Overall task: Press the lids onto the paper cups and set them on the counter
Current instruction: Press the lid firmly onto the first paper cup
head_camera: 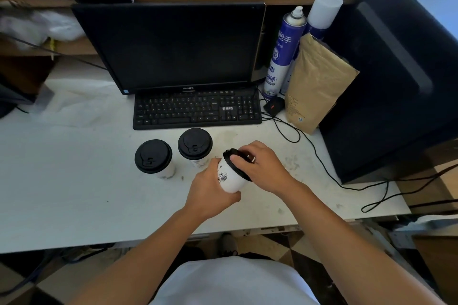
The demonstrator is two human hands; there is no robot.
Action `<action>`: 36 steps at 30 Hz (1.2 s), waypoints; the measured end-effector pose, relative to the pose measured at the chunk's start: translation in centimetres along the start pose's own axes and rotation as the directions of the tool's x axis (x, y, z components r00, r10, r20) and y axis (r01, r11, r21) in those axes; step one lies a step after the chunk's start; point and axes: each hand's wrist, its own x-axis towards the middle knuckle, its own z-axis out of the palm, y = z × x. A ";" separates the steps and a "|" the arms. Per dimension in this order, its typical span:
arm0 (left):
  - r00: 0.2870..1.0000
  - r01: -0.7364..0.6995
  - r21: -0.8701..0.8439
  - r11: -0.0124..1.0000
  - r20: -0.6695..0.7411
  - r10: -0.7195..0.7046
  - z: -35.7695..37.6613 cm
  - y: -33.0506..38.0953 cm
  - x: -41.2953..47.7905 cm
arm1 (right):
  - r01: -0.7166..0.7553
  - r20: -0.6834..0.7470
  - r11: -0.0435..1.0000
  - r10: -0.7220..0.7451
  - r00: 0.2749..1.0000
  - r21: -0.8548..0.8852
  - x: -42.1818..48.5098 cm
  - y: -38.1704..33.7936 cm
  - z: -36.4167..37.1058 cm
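My left hand (210, 189) grips a white paper cup (229, 178) with a small dark print, tilted so its top leans up and to the right above the white counter (74, 181). On the cup's rim sits a black lid (235, 166), and my right hand (262, 166) lies over it with fingers curled on top. Two more white cups stand upright on the counter to the left, each capped with a black lid: one (153, 156) farther left, one (195, 143) nearer the keyboard.
A black keyboard (197, 109) and dark monitor (171, 47) stand behind the cups. At the right are a black mouse (273, 106) with its cable, two spray cans (285, 52), a brown paper bag (314, 86) and a black computer case (396, 77).
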 end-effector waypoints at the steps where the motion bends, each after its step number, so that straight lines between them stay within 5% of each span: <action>1: 1.000 0.004 -0.024 1.000 0.015 -0.004 -0.1 0.1 0.0 | 0.006 0.001 1.000 -0.006 1.000 -0.012 0.0 -0.1 -0.1; 14: 0.954 -0.040 -0.305 0.952 0.273 0.127 -2.2 0.1 0.3 | 0.323 0.171 0.945 -0.310 0.935 -0.057 -0.5 -1.7 -2.5; 20: 0.974 -0.103 -0.364 0.925 0.150 0.168 -1.8 0.4 0.1 | 0.372 0.082 0.928 -0.369 0.926 -0.031 -1.1 -1.6 -2.1; 23: 0.979 -0.093 -0.383 0.919 0.134 0.155 -2.1 0.4 0.2 | 0.333 0.041 0.941 -0.336 0.941 0.065 -1.5 -1.0 -1.6; 29: 0.907 0.231 -0.456 0.860 0.420 -0.020 -3.9 -0.3 0.8 | 0.116 0.037 0.877 -0.151 0.988 0.466 -1.7 0.2 -1.6; 36: 0.980 -0.009 -0.287 0.958 0.187 0.065 -2.2 1.2 0.4 | 0.068 -0.062 0.958 -0.052 0.997 0.277 -1.4 -0.9 -1.4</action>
